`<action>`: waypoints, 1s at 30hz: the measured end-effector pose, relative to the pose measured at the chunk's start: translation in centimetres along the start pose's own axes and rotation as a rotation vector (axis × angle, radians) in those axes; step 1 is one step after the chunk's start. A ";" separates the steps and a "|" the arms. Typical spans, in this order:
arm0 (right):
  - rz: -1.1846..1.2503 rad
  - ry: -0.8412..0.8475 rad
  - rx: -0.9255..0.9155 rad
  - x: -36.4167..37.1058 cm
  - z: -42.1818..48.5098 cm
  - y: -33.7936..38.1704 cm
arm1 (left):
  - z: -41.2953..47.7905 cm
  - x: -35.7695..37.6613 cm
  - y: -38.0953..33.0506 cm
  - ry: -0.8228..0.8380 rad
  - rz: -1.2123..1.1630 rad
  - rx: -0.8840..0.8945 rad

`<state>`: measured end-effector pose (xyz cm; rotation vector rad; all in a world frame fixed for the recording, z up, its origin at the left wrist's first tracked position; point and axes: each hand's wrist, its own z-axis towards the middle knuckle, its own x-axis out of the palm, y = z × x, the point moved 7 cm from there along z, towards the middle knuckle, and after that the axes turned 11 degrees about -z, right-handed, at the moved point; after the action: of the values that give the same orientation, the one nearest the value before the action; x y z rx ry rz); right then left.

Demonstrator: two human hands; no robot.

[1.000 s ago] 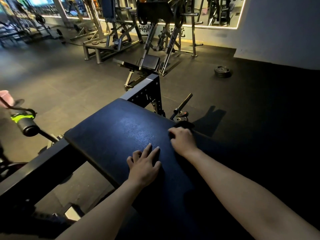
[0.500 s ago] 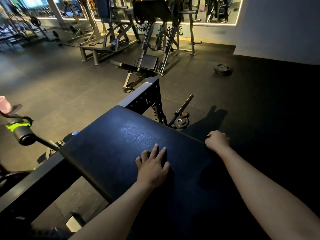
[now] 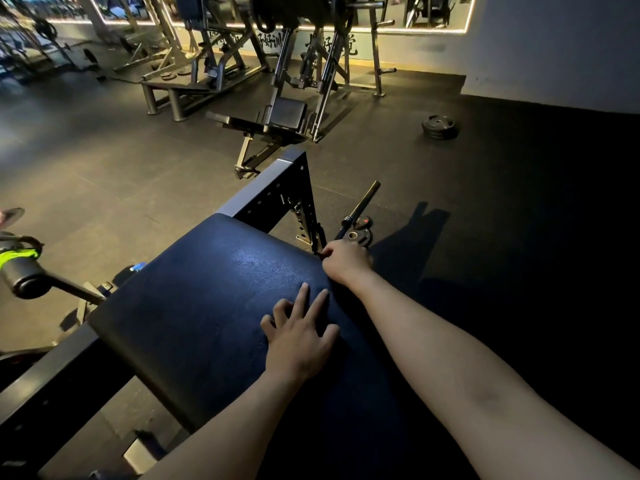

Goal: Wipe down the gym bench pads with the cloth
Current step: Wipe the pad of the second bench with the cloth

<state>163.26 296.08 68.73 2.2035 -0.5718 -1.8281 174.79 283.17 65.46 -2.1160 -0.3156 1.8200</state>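
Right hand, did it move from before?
Yes. The right hand slid along the right edge of the bench pad to its far corner.

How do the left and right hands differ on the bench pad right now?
The left hand lies flat with fingers spread; the right hand is curled like a fist, and anything it holds is hidden. The left hand sits mid-pad, nearer the camera; the right hand is at the far right edge of the bench pad. Both rest against the pad.

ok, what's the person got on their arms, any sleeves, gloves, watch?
Nothing worn that shows. The left arm and right arm are both bare to the frame edge: no sleeves, gloves, watch or wristbands. No rings seen, though the light is dim.
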 end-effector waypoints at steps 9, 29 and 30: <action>-0.115 0.188 0.407 -3.1 -4.6 -15.0 | 0.9 -0.1 -1.7 0.038 -0.020 -0.003; -0.136 0.117 0.353 -2.0 -4.5 -10.7 | 4.9 1.6 -5.0 0.167 -0.052 0.333; -0.158 0.106 0.394 -2.4 -5.5 -12.1 | 4.9 1.5 -5.0 0.166 -0.058 0.339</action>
<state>170.15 307.59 67.00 2.6508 -0.8161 -1.7807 170.46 288.87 65.42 -1.9783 -0.0233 1.5283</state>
